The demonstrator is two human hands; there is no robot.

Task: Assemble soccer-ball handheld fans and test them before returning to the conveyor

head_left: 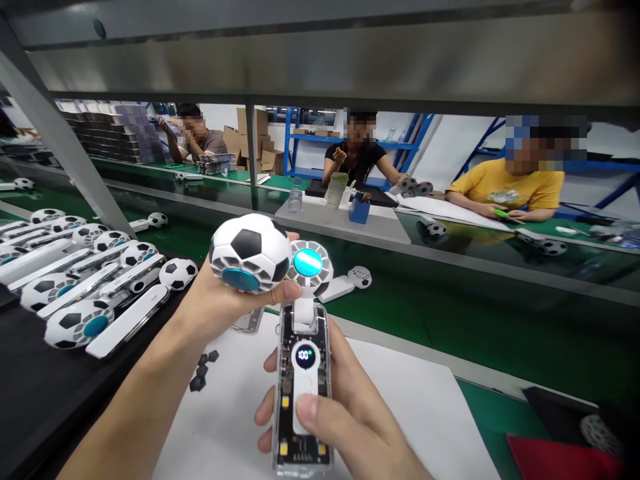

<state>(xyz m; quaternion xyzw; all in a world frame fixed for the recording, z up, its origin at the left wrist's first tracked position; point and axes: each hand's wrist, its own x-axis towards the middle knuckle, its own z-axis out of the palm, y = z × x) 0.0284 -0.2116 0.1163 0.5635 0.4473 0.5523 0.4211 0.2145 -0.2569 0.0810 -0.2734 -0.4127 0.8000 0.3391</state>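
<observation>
My left hand (220, 300) is closed around a football-patterned fan (250, 247), its black-and-white round head and blue centre cap showing above my fingers. A clear plastic part (249, 323) shows below that hand; whether it belongs to this fan I cannot tell. In my right hand (355, 407) is a second football-patterned fan with a see-through handle (285, 400). Its circuit board shows, and its round display (305, 355) is lit with "100". My right thumb rests on the white strip below the display. The two fan heads are side by side, with my left thumb between them.
Several football-patterned fans (80, 323) lie in rows on the black surface at left. Dark pentagon pieces (199, 380) are on white paper (425, 400). Another fan (345, 285) lies on the green belt (450, 307). Three co-workers sit across; a metal beam (320, 67) spans overhead.
</observation>
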